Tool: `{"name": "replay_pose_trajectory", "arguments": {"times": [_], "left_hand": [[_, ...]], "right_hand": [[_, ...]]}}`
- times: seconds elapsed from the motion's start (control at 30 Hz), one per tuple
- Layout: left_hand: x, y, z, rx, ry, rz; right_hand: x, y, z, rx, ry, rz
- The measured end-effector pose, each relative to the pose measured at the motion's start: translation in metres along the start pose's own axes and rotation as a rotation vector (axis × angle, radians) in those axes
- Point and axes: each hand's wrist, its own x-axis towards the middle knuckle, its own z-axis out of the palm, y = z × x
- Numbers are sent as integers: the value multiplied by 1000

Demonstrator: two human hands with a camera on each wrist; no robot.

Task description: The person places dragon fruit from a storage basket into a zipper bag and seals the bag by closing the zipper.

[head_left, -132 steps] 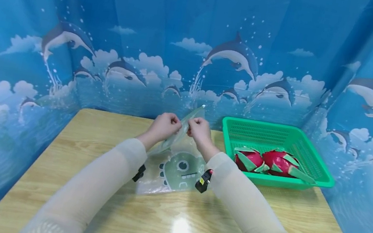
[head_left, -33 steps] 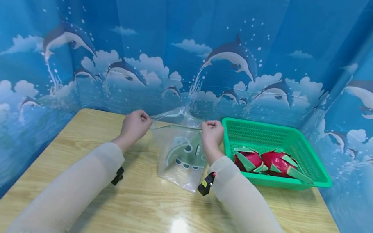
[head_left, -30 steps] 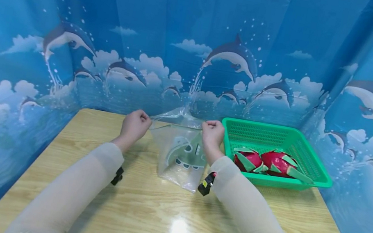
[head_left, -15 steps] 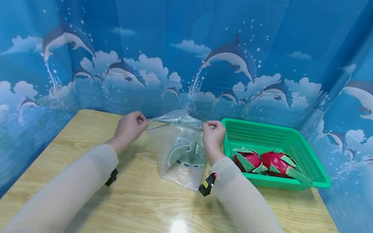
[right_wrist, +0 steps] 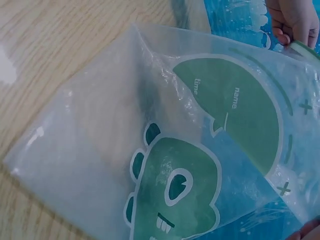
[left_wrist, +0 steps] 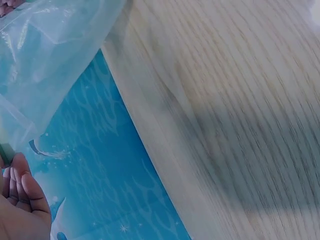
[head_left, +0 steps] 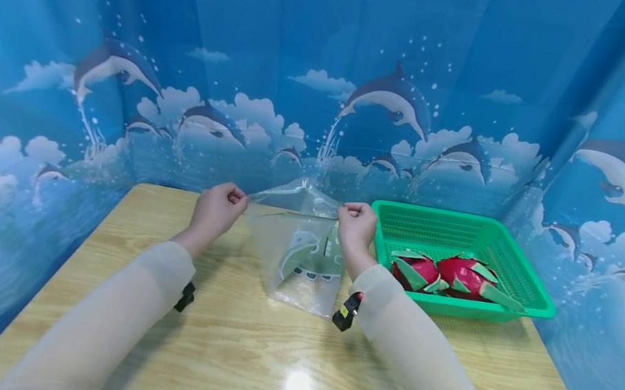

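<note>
A clear zip bag (head_left: 308, 257) with a green cartoon monster print hangs upright between my hands, its lower end at the tabletop. My left hand (head_left: 217, 211) pinches the left side of its mouth between thumb and fingertips. The right side of the mouth is pinched by my right hand (head_left: 356, 231). The mouth is spread wide, and I see nothing inside. In the right wrist view the print on the bag (right_wrist: 180, 185) shows the words "name" and "time". The left wrist view catches only part of my left hand (left_wrist: 25, 205) and the bag's film (left_wrist: 50, 45).
To the right stands a green plastic basket (head_left: 538, 306) holding two red dragon fruits (head_left: 464, 276) with green scales, perhaps artificial. The wooden table (head_left: 231, 369) ends just behind my hands, against a blue dolphin-print curtain (head_left: 292, 24).
Seconds ago both hands were close together at the bag's top edge. Since then they have moved apart, the left hand leftward, and the bag's mouth has widened. Basket and fruits stayed put.
</note>
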Motion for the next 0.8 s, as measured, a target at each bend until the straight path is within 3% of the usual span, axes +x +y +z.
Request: {"name": "replay_pose_trajectory", "arguments": {"times": [0.17,0.5,0.8], "left_hand": [[-1,5,6,-45,25,-3],[-7,14,15,-103,84,74],[-9,21,24,-141,129,136]], "right_hand": [[-2,2,0,12,-9,4],[-4,9,3,-10,17,5],[-5,14,5,-77,-13,7]]}}
